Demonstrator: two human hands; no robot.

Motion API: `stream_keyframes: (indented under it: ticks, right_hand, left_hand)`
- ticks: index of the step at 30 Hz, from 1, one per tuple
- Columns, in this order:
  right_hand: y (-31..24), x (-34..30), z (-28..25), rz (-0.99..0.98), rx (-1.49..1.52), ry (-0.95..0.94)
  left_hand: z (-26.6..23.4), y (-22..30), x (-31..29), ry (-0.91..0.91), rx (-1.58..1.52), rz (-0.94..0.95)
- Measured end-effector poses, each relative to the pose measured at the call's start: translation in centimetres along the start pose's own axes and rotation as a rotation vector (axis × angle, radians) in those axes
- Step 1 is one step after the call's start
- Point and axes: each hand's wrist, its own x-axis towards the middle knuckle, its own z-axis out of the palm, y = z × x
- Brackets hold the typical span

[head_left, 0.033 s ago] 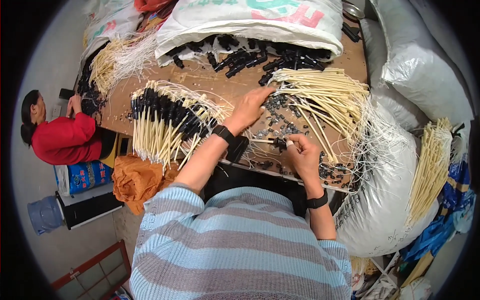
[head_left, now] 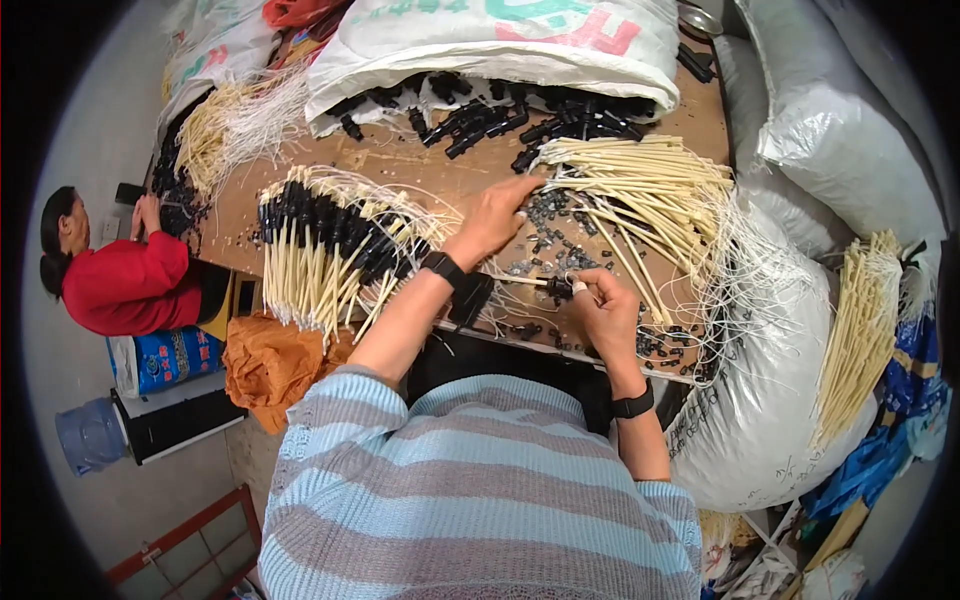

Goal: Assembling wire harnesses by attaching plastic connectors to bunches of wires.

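My right hand [head_left: 606, 312] is closed, thumb and fingertips pinched at the end of a black plastic fitting [head_left: 558, 287] near the table's front edge. A thin cream tube [head_left: 520, 280] runs left from that fitting toward a black block [head_left: 474, 299] at the edge. My left hand [head_left: 494, 222] reaches forward, fingers apart from the thumb, its fingertips at the ends of a bundle of cream tubes with white wires [head_left: 650, 180]. Whether it touches a tube cannot be made out. Small grey and black pieces [head_left: 552, 232] lie scattered between my hands.
Left of my forearm lies a row of cream tubes with black fittings [head_left: 330, 230]. An open white sack [head_left: 490, 50] spills black fittings [head_left: 480, 122] at the back. Stuffed sacks [head_left: 770, 400] crowd the right. A person in red [head_left: 135, 280] works at the far left.
The surroundings have shifted slightly left in the view. Both my hands keep nearly the same pose and place.
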Motion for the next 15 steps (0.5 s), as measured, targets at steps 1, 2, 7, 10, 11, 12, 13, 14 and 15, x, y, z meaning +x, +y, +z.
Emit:
stream_keyframes:
  ticks: [1,2,7,10,11,12,13,14,15]
  right_hand:
    - [0.1,-0.1,-0.1,0.071,0.067,0.036]
    - [0.2,-0.3,-0.2,0.142,0.135,0.070]
    - [-0.1,0.7,0.1,0.349,0.294,0.116]
    - [-0.2,1.3,1.5,0.216,0.272,0.075]
    - [-0.8,1.2,1.6,0.215,0.398,0.026]
    - [-0.8,1.1,1.7,0.213,0.396,0.021]
    - [-0.8,1.0,1.8,0.270,0.532,-0.017]
    - [-0.9,0.9,1.8,0.329,0.668,-0.053]
    - [-1.1,0.9,1.9,0.327,0.665,-0.056]
  left_hand:
    - [-0.2,-0.3,0.0,-0.069,-0.068,-0.088]
    - [-0.6,-0.5,-0.2,-0.138,-0.135,-0.181]
    - [-2.1,5.5,-1.2,-0.194,-0.556,-0.474]
    - [-1.0,8.9,-3.2,-0.046,-0.559,-0.248]
    - [-0.9,9.0,-3.6,-0.040,-0.557,-0.252]
    - [-0.8,9.1,-3.9,0.011,-0.535,-0.282]
    - [-0.9,9.2,-4.0,0.063,-0.512,-0.312]
    - [-1.1,9.1,-4.1,0.068,-0.511,-0.314]
    - [-1.5,9.0,-4.1,0.065,-0.492,-0.282]
